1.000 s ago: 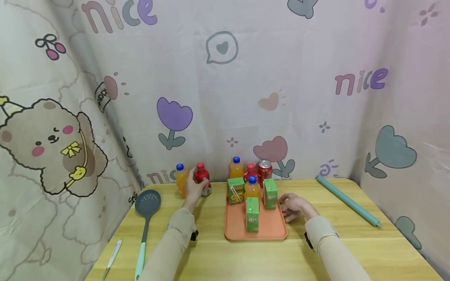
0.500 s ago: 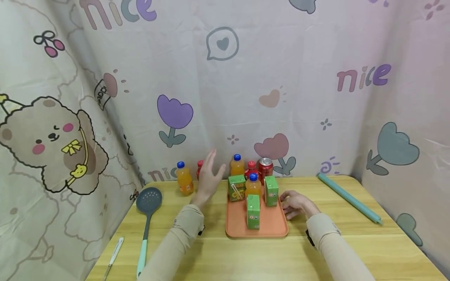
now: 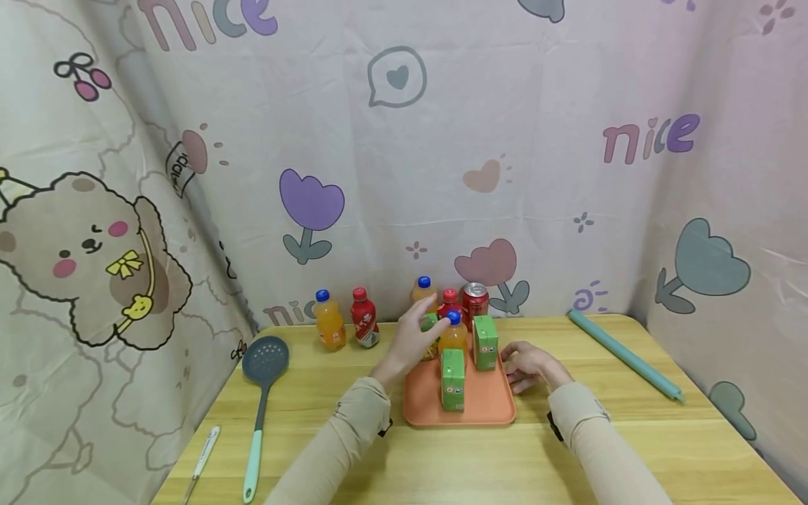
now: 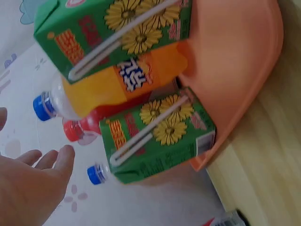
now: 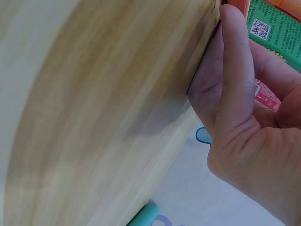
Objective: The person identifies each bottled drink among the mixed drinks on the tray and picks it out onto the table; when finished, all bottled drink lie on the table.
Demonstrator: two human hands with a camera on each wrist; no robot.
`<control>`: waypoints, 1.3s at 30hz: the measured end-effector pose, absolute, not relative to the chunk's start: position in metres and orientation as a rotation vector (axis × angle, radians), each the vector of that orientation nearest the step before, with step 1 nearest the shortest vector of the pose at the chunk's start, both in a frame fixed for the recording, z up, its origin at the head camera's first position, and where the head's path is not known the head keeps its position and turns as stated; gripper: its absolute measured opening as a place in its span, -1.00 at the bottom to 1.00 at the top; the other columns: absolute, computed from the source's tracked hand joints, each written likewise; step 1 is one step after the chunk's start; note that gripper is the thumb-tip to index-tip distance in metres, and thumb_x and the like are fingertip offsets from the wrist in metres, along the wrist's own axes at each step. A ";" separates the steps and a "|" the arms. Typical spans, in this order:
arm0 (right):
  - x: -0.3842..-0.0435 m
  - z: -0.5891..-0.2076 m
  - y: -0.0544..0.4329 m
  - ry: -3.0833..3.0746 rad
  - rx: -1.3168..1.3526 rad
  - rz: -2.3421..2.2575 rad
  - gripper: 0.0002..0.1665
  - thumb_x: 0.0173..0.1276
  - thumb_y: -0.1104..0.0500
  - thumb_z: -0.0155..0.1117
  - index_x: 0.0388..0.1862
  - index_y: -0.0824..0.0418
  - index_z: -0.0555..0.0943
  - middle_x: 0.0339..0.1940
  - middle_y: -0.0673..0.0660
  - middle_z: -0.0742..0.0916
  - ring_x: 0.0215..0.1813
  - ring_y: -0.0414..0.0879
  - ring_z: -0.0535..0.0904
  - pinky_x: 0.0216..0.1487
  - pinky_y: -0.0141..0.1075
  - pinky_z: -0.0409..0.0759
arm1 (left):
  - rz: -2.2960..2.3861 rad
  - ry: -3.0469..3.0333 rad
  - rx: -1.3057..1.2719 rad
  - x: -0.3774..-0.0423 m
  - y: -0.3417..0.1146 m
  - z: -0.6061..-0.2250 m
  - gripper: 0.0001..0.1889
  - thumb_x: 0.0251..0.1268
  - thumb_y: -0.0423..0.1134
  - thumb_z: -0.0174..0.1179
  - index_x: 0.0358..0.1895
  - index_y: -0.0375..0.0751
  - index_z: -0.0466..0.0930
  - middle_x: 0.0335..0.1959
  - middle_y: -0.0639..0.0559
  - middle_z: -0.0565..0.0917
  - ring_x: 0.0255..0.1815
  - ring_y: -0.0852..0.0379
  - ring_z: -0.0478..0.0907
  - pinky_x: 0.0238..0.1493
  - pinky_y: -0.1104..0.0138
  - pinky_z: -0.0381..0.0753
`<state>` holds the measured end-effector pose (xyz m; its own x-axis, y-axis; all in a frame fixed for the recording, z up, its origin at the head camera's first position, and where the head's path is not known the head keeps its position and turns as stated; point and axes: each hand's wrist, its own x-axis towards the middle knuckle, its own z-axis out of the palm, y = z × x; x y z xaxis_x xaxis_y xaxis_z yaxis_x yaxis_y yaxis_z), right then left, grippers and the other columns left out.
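My left hand hovers over the left side of a salmon-pink tray, fingers spread and holding nothing. In the left wrist view the hand is apart from the nearest green juice box, which has a straw on its side. In the head view it partly hides that box. At the tray's right rim my right hand grips the edge with bent fingers. On the tray stand two more green juice boxes, two orange drink bottles, a red bottle and a red can.
Left of the tray stand an orange drink bottle and a red bottle. A slotted turner and a white-handled utensil lie at the left. A teal rod lies at the right. A printed curtain hangs behind the table.
My left hand has let go of the red bottle left of the tray and moved right to above the tray's left side. The right hand stays at the tray's rim.
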<state>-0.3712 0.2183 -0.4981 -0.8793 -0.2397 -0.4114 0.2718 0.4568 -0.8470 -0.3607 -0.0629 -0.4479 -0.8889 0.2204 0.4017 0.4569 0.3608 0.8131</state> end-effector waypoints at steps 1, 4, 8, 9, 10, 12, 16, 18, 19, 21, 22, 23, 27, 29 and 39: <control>-0.371 -0.498 0.219 2.231 0.019 -1.422 -0.54 0.46 0.44 0.13 0.30 0.42 0.35 -0.42 0.13 0.69 -0.42 -0.15 0.65 -0.39 -0.27 0.79 | -1.554 -2.410 -0.605 -0.360 -0.061 -0.449 -0.33 0.53 -0.04 0.27 0.59 -0.17 0.33 0.62 -0.12 0.39 0.58 -0.20 0.42 0.48 -0.06 0.56; -0.371 -0.498 0.218 2.234 0.025 -1.430 -0.53 0.45 0.44 0.14 0.30 0.42 0.35 -0.38 0.15 0.69 -0.39 -0.13 0.66 -0.38 -0.25 0.80 | -1.598 -2.450 -0.585 -0.357 -0.057 -0.453 -0.33 0.54 -0.05 0.26 0.60 -0.17 0.33 0.60 -0.11 0.42 0.55 -0.22 0.45 0.47 -0.04 0.57; -0.371 -0.499 0.218 2.239 0.036 -1.431 -0.53 0.44 0.44 0.14 0.30 0.41 0.36 -0.38 0.15 0.69 -0.39 -0.12 0.66 -0.39 -0.26 0.79 | -1.649 -2.475 -0.569 -0.355 -0.052 -0.457 -0.35 0.56 -0.08 0.25 0.59 -0.19 0.33 0.59 -0.13 0.45 0.54 -0.22 0.47 0.53 -0.06 0.51; -0.371 -0.499 0.218 2.239 0.031 -1.428 -0.53 0.45 0.44 0.14 0.30 0.42 0.36 -0.39 0.15 0.69 -0.40 -0.13 0.66 -0.39 -0.26 0.79 | -1.659 -2.475 -0.565 -0.355 -0.051 -0.458 -0.35 0.55 -0.09 0.25 0.59 -0.19 0.34 0.60 -0.13 0.44 0.55 -0.21 0.46 0.55 -0.06 0.48; -0.371 -0.499 0.218 2.239 0.031 -1.427 -0.53 0.44 0.44 0.14 0.30 0.42 0.37 -0.41 0.14 0.69 -0.41 -0.14 0.65 -0.40 -0.26 0.79 | -1.667 -2.476 -0.561 -0.354 -0.050 -0.459 -0.36 0.55 -0.10 0.25 0.58 -0.20 0.35 0.59 -0.14 0.44 0.56 -0.21 0.45 0.57 -0.07 0.45; -0.372 -0.500 0.217 2.238 0.034 -1.423 -0.54 0.43 0.44 0.14 0.29 0.41 0.38 -0.43 0.13 0.68 -0.43 -0.15 0.65 -0.40 -0.27 0.79 | -1.670 -2.486 -0.551 -0.354 -0.048 -0.461 -0.37 0.54 -0.14 0.26 0.57 -0.21 0.36 0.57 -0.16 0.46 0.55 -0.20 0.47 0.56 -0.08 0.46; -0.373 -0.499 0.218 2.238 0.030 -1.411 -0.53 0.44 0.43 0.13 0.31 0.41 0.37 -0.43 0.12 0.67 -0.44 -0.17 0.64 -0.40 -0.28 0.79 | -1.679 -2.510 -0.534 -0.355 -0.043 -0.465 -0.37 0.50 -0.20 0.29 0.56 -0.20 0.37 0.49 -0.21 0.54 0.45 -0.19 0.55 0.48 -0.07 0.57; -0.373 -0.498 0.218 2.236 0.026 -1.411 -0.53 0.45 0.43 0.13 0.31 0.41 0.37 -0.43 0.12 0.67 -0.43 -0.17 0.64 -0.40 -0.27 0.79 | -1.677 -2.526 -0.527 -0.356 -0.042 -0.466 -0.37 0.49 -0.22 0.29 0.55 -0.19 0.36 0.47 -0.21 0.55 0.41 -0.17 0.57 0.45 -0.05 0.60; -0.373 -0.498 0.218 2.237 0.021 -1.410 -0.53 0.45 0.43 0.13 0.31 0.41 0.37 -0.43 0.12 0.67 -0.43 -0.16 0.64 -0.40 -0.27 0.79 | -1.673 -2.539 -0.516 -0.357 -0.041 -0.466 -0.37 0.48 -0.23 0.30 0.55 -0.19 0.36 0.47 -0.21 0.54 0.42 -0.18 0.57 0.45 -0.05 0.59; -0.373 -0.498 0.219 2.239 0.017 -1.410 -0.53 0.44 0.44 0.13 0.30 0.41 0.37 -0.43 0.12 0.67 -0.43 -0.16 0.64 -0.40 -0.27 0.79 | -1.660 -2.572 -0.484 -0.356 -0.040 -0.466 -0.36 0.47 -0.23 0.31 0.55 -0.19 0.35 0.47 -0.22 0.54 0.43 -0.19 0.56 0.46 -0.08 0.58; -0.373 -0.498 0.218 2.238 0.015 -1.411 -0.53 0.45 0.44 0.14 0.30 0.41 0.37 -0.43 0.12 0.67 -0.43 -0.16 0.64 -0.39 -0.27 0.79 | -1.646 -2.592 -0.466 -0.356 -0.039 -0.466 -0.35 0.46 -0.24 0.32 0.55 -0.18 0.35 0.47 -0.22 0.55 0.43 -0.20 0.56 0.47 -0.09 0.57; -0.373 -0.498 0.219 2.236 0.014 -1.412 -0.53 0.45 0.43 0.14 0.31 0.41 0.37 -0.43 0.12 0.67 -0.42 -0.16 0.64 -0.39 -0.27 0.79 | -1.629 -2.613 -0.448 -0.356 -0.038 -0.465 -0.34 0.45 -0.24 0.33 0.55 -0.18 0.35 0.47 -0.21 0.55 0.44 -0.20 0.56 0.47 -0.10 0.56; -0.373 -0.499 0.219 2.232 0.012 -1.412 -0.53 0.45 0.43 0.14 0.31 0.41 0.37 -0.42 0.12 0.67 -0.41 -0.16 0.65 -0.38 -0.27 0.79 | -1.544 -2.681 -0.383 -0.355 -0.033 -0.463 -0.31 0.40 -0.25 0.38 0.54 -0.15 0.35 0.44 -0.20 0.58 0.44 -0.20 0.55 0.48 -0.14 0.54; -0.373 -0.499 0.219 2.232 0.016 -1.418 -0.53 0.45 0.43 0.14 0.31 0.41 0.37 -0.41 0.12 0.67 -0.41 -0.15 0.65 -0.38 -0.27 0.79 | -1.515 -2.699 -0.354 -0.355 -0.030 -0.462 -0.30 0.38 -0.25 0.40 0.55 -0.12 0.35 0.44 -0.18 0.59 0.43 -0.20 0.56 0.47 -0.13 0.55; -0.371 -0.499 0.220 2.234 0.014 -1.427 -0.53 0.45 0.43 0.14 0.31 0.42 0.36 -0.40 0.14 0.67 -0.41 -0.15 0.65 -0.38 -0.27 0.79 | -1.542 -2.651 -0.304 -0.353 -0.028 -0.463 -0.32 0.32 -0.23 0.48 0.48 -0.13 0.44 0.40 -0.17 0.62 0.40 -0.19 0.59 0.44 -0.13 0.59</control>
<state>-0.3708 0.2197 -0.4993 -0.8822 -0.2448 -0.4022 0.2621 0.4544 -0.8514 -0.3534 -0.0282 -0.4627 -0.9788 0.1397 0.1500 0.1995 0.4802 0.8542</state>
